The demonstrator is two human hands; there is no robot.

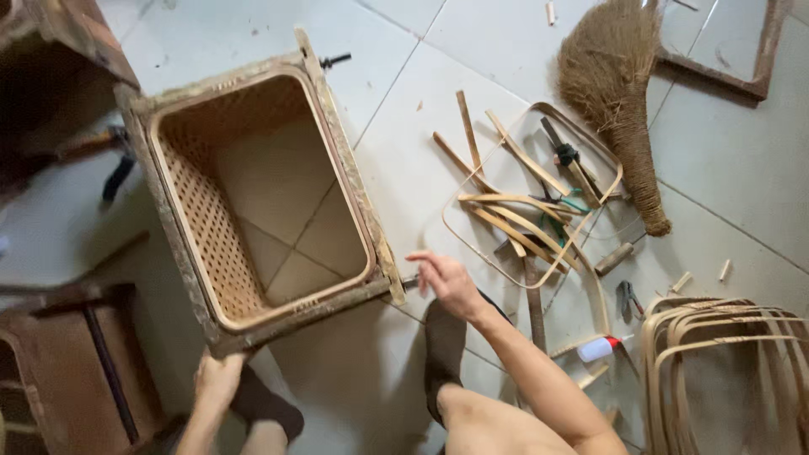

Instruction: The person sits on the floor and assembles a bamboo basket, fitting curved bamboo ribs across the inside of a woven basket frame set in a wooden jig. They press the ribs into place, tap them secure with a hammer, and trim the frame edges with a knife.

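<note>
**Woven basket in a frame, on a tiled floor**

Everything is laid out on a floor of big pale tiles (742,160) with thin grout lines, a bit dusty and littered with small wood offcuts. Left of centre, a rectangular woven basket (253,202) is seated inside a worn wooden frame (354,181), open side up, with floor tiles seen through its open bottom. The near left corner of the frame is gripped by the left hand (217,379), fingers curled over the edge. The right hand (447,282) is held at the near right corner, fingers loosely spread and narrow, touching a small bolt sticking out there; nothing is held in it. To the right, bent bamboo strips (514,215) are piled in a loop, with a straw broom (611,93) far right and stacked bamboo hoops (725,354) near right. A small glue bottle (598,347) is lying beside them. Dark wooden furniture (67,379) is seen along the left.
</note>
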